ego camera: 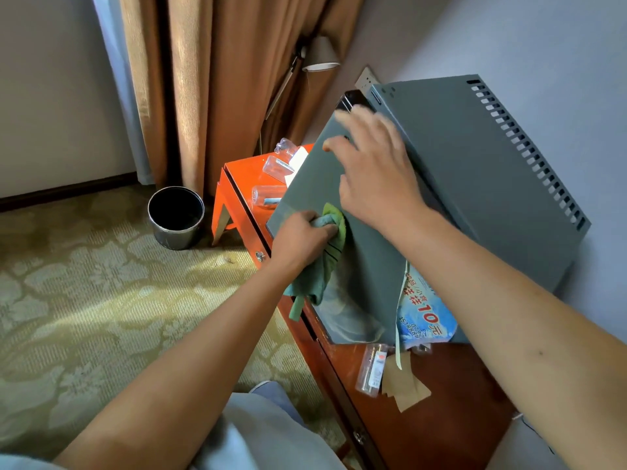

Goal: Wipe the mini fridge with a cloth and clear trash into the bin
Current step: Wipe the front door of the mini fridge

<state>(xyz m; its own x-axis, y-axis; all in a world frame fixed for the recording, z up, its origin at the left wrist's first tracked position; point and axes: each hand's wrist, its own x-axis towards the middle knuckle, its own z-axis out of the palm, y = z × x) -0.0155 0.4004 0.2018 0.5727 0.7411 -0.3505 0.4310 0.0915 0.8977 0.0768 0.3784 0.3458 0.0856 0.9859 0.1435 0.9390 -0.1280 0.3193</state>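
Observation:
The grey mini fridge [468, 184] stands on a red-brown cabinet [437, 415] against the wall. My left hand [303, 237] grips a bunched green cloth [325, 256] and holds it against the fridge's front door near its lower left. My right hand [376, 171] lies with spread, relaxed fingers on the upper part of the door by its top edge. A black round bin [176, 217] stands on the carpet to the left. Clear plastic bottles [274, 164] lie on the cabinet behind the fridge door. A clear wrapper [373, 368] and paper scraps [403, 385] lie in front of the fridge.
A blue printed flyer [425, 317] hangs at the fridge's lower front corner. Brown curtains [217, 79] and a tilted lamp [322, 56] stand behind the cabinet. Patterned green carpet [84, 300] covers the floor on the left.

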